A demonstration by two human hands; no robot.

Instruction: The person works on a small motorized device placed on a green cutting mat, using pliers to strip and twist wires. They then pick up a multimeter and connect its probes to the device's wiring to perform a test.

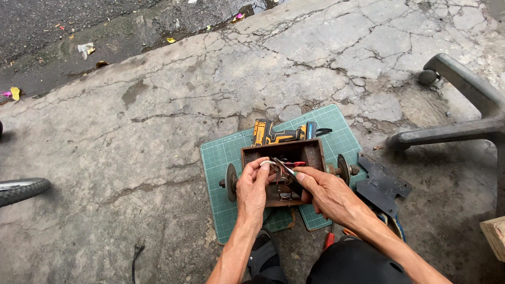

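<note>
In the head view, a rusty open metal housing (286,158) lies on a green cutting mat (221,158) spread on cracked concrete ground (158,105), a grinding wheel at each end: the left wheel (231,182) at nine o'clock of the box, the right wheel (343,169) at three o'clock. The left hand (252,189) is over the box's left part, fingers pinched closed on a bundle of pale wires (268,164) coming out of the housing. The right hand (326,192) comes in from four o'clock, curled around a dark-handled tool, pliers or cutters (286,173), whose tip meets the wires. Behind the housing, at twelve o'clock, lies a yellow and black cordless drill (276,134). A dark flat metal plate (381,184) rests just off the mat at three o'clock. A bicycle tyre (23,189) shows at the far nine o'clock edge.
</note>
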